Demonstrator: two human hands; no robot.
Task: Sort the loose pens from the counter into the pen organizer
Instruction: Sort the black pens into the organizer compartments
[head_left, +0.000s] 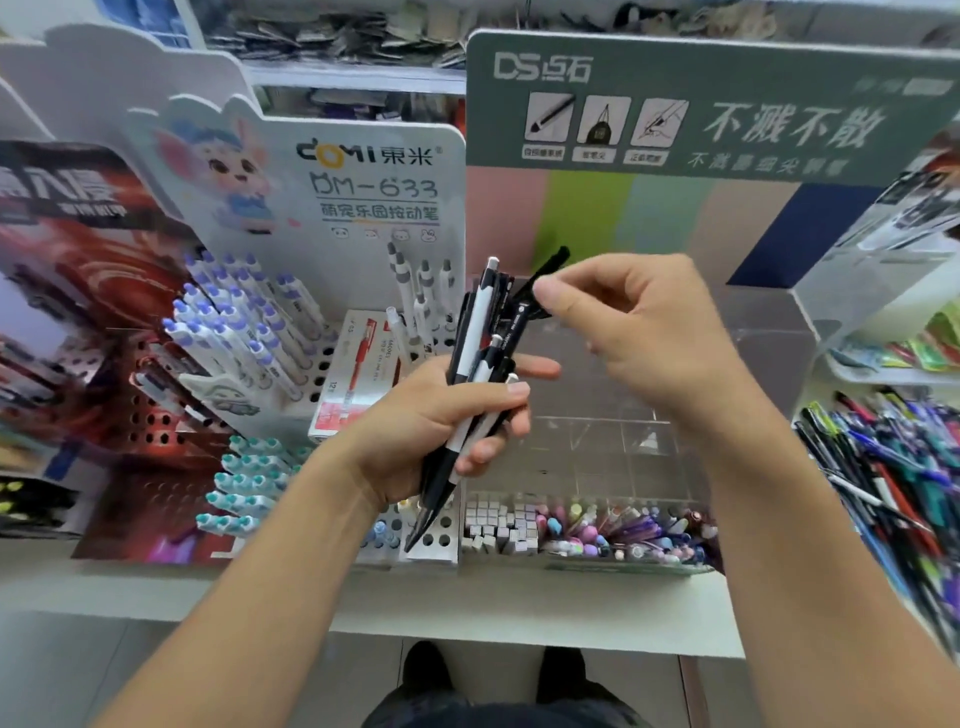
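My shoes (423, 670) stand on the floor, close to the white counter (467, 597). My left hand (431, 421) is curled tight around a bunch of black and white pens (480, 364). Their tips point down and their clicker ends point up. My right hand (639, 332) is up by the tops of those pens. Its thumb and first finger pinch one black pen (545, 267) that leans away from the bunch.

Just under my hands sits a clear pen organizer (597, 441) with many small square slots. Its front row is full of pens with pink, purple and blue ends (613, 525) and little white caps. The slots behind that row look bare.

On my left a white stand with round holes (322, 364) holds pens with blue tops (234, 312) and pens with teal tops (244, 478). A red and white pen box (353, 374) leans there too.

On my right lies a big loose pile of pens (893, 478) in many colors.

Farther back stand a bunny sign (311, 182) and a green sign (701, 104).
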